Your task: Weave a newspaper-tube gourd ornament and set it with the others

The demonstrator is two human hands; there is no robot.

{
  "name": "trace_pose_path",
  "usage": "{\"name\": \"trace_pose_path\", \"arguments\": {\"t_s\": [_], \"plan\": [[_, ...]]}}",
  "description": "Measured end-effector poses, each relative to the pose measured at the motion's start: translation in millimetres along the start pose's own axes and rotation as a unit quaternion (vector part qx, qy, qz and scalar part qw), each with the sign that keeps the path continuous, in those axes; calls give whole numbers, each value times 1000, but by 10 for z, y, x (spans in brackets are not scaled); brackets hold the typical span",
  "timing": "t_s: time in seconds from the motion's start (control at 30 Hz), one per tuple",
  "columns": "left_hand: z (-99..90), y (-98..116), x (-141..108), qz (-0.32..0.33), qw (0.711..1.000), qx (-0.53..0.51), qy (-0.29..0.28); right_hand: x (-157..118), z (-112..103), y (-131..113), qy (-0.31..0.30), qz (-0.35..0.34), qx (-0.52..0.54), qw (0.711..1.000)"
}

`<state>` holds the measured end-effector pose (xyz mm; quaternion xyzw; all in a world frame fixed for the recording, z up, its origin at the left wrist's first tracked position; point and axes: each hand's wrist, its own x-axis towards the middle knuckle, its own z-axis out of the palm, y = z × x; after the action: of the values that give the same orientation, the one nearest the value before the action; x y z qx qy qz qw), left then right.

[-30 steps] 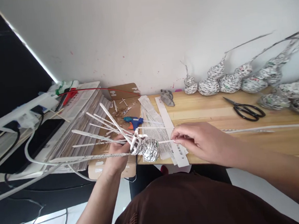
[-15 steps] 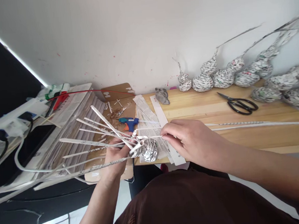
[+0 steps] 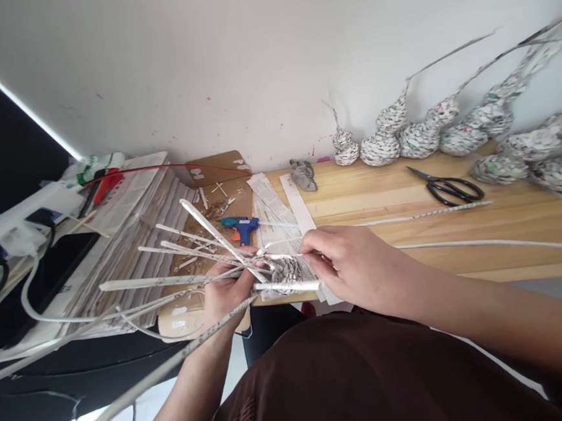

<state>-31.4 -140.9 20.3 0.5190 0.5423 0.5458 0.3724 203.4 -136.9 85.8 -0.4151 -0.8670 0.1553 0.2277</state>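
Two hands are at work in the head view, both over the front edge of the worktop (image 3: 372,193), toward its left end. Between them, at that edge, is your woven ball (image 3: 284,270); whether it touches the wood is hard to tell. Your left hand (image 3: 225,294) is closed round the base of the spokes (image 3: 209,224), its thumb close against the ball. Your right hand (image 3: 346,257) has thumb and forefinger pinched together on a thin strand (image 3: 284,256), its other fingers curled in, though their far side is hidden. For an even weave, I would hold the left grip snug at the root, where the spokes cross, and pull the strand steadily rather than sharply, since rolled paper probably creases under a jerk. Pinching near the ball should give you better control of tension. Mind the thick tube (image 3: 290,287) across the ball's near side and the long spoke (image 3: 176,358) jutting past the front edge; either could snag your wrist. A second strand (image 3: 389,220) runs behind your right hand toward the scissors (image 3: 447,187), so hold the two apart. Left of the paper strips (image 3: 273,204), the glue gun (image 3: 243,229) lies near the spoke tips, and a brush there might bend them.
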Motion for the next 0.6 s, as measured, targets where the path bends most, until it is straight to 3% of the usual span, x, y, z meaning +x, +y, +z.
{"name": "trace_pose_path", "arguments": {"t_s": [0.13, 0.37, 0.6], "plan": [[55, 5, -12, -19, 1000, -13, -10, -22, 27, -11, 3, 1, 5, 1000], [46, -35, 6, 25, 999, 21, -21, -46, 31, -55, -15, 47, 19, 999], [5, -151, -10, 45, 996, 64, -33, -68, 97, -77, -32, 41, -32, 998]]}}
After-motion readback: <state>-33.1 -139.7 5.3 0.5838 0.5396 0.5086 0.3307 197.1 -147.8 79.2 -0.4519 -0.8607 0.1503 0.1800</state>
